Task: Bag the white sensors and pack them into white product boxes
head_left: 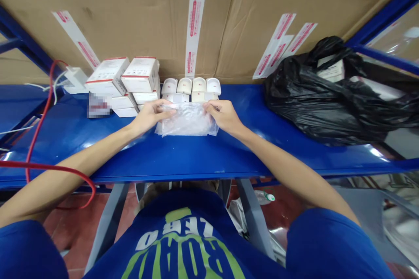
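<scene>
A clear plastic bag (187,121) lies on the blue shelf (183,157) in front of me. My left hand (151,115) grips its top left edge with fingers closed. My right hand (223,114) pinches the top right edge. Just behind the bag stands a row of several small white rounded devices (191,86). To their left sits a stack of white boxes with red stripes (126,80).
A crumpled black plastic bag (330,91) with a white box inside fills the shelf's right side. A red cable (42,130) and a white charger (76,79) lie at the left. Taped cardboard (196,17) forms the back wall.
</scene>
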Motion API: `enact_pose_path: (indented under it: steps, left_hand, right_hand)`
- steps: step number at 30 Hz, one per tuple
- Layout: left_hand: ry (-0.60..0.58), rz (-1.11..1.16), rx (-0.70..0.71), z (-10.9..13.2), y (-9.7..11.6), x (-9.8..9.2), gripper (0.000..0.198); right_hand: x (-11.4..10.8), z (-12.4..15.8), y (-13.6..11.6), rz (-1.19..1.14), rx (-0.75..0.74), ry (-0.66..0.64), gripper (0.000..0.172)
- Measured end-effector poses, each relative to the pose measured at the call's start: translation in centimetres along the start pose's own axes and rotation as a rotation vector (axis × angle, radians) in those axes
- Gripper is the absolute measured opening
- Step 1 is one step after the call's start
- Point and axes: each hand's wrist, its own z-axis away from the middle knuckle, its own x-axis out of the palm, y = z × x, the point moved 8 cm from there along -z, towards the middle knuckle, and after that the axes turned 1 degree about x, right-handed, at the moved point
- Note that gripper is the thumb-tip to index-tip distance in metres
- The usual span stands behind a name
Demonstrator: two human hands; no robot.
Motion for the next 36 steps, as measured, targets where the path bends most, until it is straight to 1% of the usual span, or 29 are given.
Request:
enact_pose_path:
  steps: [2, 5, 7, 9, 11, 13, 14, 16, 17, 18, 19, 20, 22, 24, 26, 28, 30, 33, 36]
  left_hand:
    - [0.012, -0.030, 0.016, 0.0, -0.1, -0.2, 0.032]
    - [0.088, -0.165, 0.114, 0.0, 0.5, -1.5, 0.026]
    - [0.100, -0.313, 0.157, 0.0, 0.9, -2.1, 0.030]
    - [0.113, -0.497, 0.184, 0.1, 1.2, -2.3, 0.037]
    - [0.172, -0.698, 0.212, 0.4, 1.7, -2.5, 0.041]
    - [0.260, -0.865, 0.262, 0.9, 2.5, -2.3, 0.036]
    - [0.290, -0.925, 0.297, 1.2, 2.9, -2.0, 0.032]
    - [0.297, -1.007, 0.377, 1.6, 3.3, -0.9, 0.024]
    - [0.263, -1.036, 0.411, 1.6, 3.2, -0.2, 0.025]
    - [0.210, -1.057, 0.436, 1.5, 2.9, 0.6, 0.027]
    - [0.146, -1.067, 0.453, 1.4, 2.4, 1.4, 0.030]
    - [0.074, -1.065, 0.463, 1.3, 1.8, 2.1, 0.033]
    - [-0.060, -1.041, 0.469, 1.1, 0.4, 3.3, 0.039]
    - [-0.161, -1.027, 0.451, 1.0, -0.9, 4.0, 0.047]
    - [-0.244, -1.037, 0.411, 1.0, -2.1, 4.3, 0.055]
    - [-0.318, -1.059, 0.359, 1.1, -3.1, 4.3, 0.062]
    - [-0.383, -1.086, 0.306, 1.3, -3.9, 4.0, 0.067]
    - [-0.459, -1.114, 0.246, 1.5, -4.8, 3.6, 0.072]
    - [-0.496, -1.124, 0.222, 1.5, -5.2, 3.3, 0.073]
  right_hand:
    - [-0.2, -0.1, 0.3, 0.007, 0.020, 0.031, 0.047]
    - [0.0, -0.2, 1.0, -0.021, 0.074, 0.020, 0.031]
    - [0.5, -0.3, 1.7, -0.046, 0.131, -0.012, 0.022]
    - [0.9, -0.4, 2.3, -0.039, 0.179, -0.034, 0.016]
    - [1.1, -0.5, 2.9, 0.020, 0.206, -0.051, 0.015]
    - [1.1, -0.8, 3.1, 0.131, 0.188, -0.058, 0.013]
    - [0.8, -1.0, 2.9, 0.200, 0.151, -0.038, 0.011]
    - [-0.1, -1.1, 1.7, 0.339, 0.014, 0.055, 0.005]
    - [-0.5, -1.1, 0.8, 0.399, -0.075, 0.113, 0.006]
    - [-0.8, -0.8, -0.1, 0.450, -0.163, 0.160, 0.011]
    - [-0.7, -0.5, -1.0, 0.492, -0.242, 0.181, 0.017]
    - [-0.2, -0.2, -1.6, 0.526, -0.305, 0.164, 0.025]
    - [1.7, 0.4, -1.9, 0.586, -0.370, 0.043, 0.037]
    - [4.1, 0.9, -1.1, 0.629, -0.364, -0.124, 0.047]
    - [5.9, 1.5, 0.4, 0.646, -0.312, -0.275, 0.059]
    - [7.1, 1.9, 1.9, 0.638, -0.252, -0.406, 0.072]
    - [7.7, 2.3, 2.8, 0.620, -0.207, -0.510, 0.083]
    - [7.7, 2.7, 3.4, 0.607, -0.161, -0.593, 0.094]
    - [7.6, 2.8, 3.5, 0.599, -0.139, -0.619, 0.097]
